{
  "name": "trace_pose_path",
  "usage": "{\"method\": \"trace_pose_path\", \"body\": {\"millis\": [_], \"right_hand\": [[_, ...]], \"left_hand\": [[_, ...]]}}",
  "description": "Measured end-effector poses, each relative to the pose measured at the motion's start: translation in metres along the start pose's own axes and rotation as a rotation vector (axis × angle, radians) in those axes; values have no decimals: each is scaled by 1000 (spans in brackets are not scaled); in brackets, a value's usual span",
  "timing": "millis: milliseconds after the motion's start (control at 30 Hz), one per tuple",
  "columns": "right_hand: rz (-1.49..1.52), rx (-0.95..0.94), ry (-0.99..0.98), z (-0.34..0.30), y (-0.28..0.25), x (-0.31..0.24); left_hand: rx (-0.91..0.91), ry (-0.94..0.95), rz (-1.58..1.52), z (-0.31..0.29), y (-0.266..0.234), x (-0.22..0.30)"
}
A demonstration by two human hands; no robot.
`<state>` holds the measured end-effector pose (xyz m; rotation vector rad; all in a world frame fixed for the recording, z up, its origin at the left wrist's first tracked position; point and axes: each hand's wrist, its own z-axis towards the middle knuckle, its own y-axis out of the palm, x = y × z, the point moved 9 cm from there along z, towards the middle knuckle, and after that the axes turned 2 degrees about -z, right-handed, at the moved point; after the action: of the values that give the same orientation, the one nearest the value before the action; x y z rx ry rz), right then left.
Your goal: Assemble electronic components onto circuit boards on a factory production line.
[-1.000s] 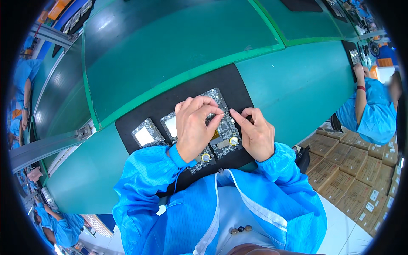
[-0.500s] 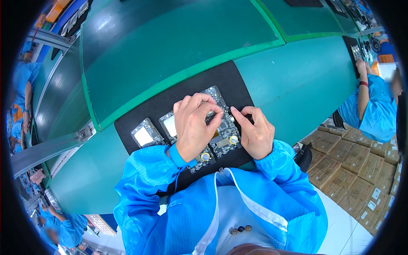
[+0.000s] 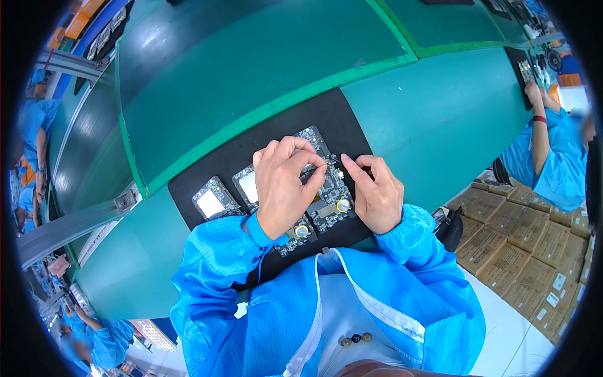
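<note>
Several circuit boards lie on a black mat in front of me. Over the right-hand board (image 3: 328, 212), which carries a round yellow-rimmed part, my left hand (image 3: 284, 183) is closed in a pinch, thumb and forefinger together; whatever is between the tips is too small to make out. My right hand (image 3: 380, 196) is at that board's right edge, fingers curled and thumb tip by small connectors; its grip is likewise unclear. The middle board (image 3: 249, 187) is partly covered by my left hand. Farther left, another board (image 3: 210, 202) with a white square lies untouched.
The black mat (image 3: 188, 182) rests on a green bench (image 3: 433, 113), before a green-framed raised surface (image 3: 264, 69). A metal rail (image 3: 69, 232) crosses at the left. Cardboard boxes (image 3: 515, 251) stand on the floor at right. A co-worker (image 3: 546, 151) sits at the far right; others are at left.
The view has shifted slightly. Both hands keep nearly the same place and pose over the right-hand board; the co-worker's hands at right have moved a little.
</note>
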<state>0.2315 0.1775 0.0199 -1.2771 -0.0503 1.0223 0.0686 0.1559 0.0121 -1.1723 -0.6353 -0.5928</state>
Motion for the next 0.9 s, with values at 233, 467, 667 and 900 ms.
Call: {"method": "trace_pose_path", "body": {"millis": [233,467,667,900], "right_hand": [[19,-21,1,-3,1,1],[-66,-40,-81,-4,4,-6],[-252,-166,-193,-4,8,-17],[-373,-284,-289,-8,17,-24]], "left_hand": [[-12,-4,2,1,1,1],[-34,-20,35,0,2,1],[-10,13,81,1,2,6],[-44,42,101,1,-2,5]]}}
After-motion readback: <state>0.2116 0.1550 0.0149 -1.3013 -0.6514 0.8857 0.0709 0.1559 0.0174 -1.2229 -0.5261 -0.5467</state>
